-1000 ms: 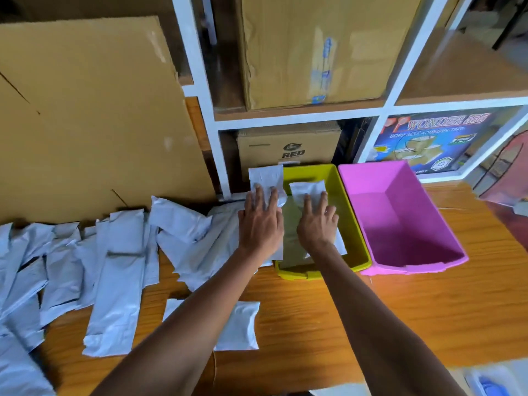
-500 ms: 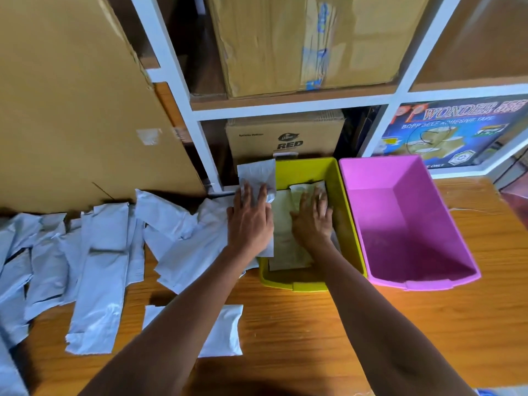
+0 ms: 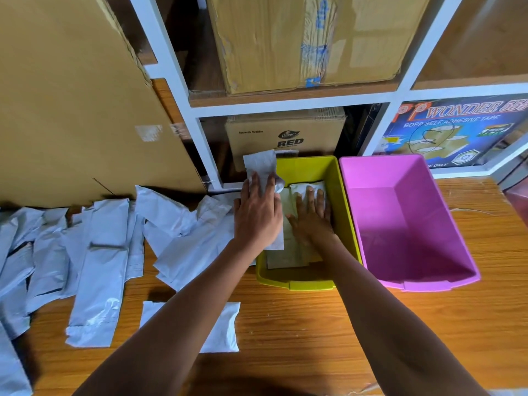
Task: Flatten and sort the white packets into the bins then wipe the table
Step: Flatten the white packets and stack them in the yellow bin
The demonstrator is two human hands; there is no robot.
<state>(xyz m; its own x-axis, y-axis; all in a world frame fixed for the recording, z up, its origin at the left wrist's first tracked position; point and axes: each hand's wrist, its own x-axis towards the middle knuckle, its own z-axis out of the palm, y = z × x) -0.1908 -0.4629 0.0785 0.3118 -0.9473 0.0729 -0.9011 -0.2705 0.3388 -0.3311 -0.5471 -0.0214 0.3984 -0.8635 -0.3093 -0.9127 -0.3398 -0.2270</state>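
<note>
A white packet (image 3: 310, 187) lies inside the yellow-green bin (image 3: 311, 170), on top of other flattened packets, looking puffy at its far end. The right hand (image 3: 310, 221) presses on it palm-down, fingers spread and flat, gripping nothing. A second white packet (image 3: 261, 167) stands creased over the bin's left rim; the left hand (image 3: 257, 212) lies flat on it with fingers extended, open as well. The pink bin (image 3: 408, 221) sits just beside the yellow-green one. More packets (image 3: 97, 252) are strewn on the wooden table (image 3: 300, 324) to the left.
</note>
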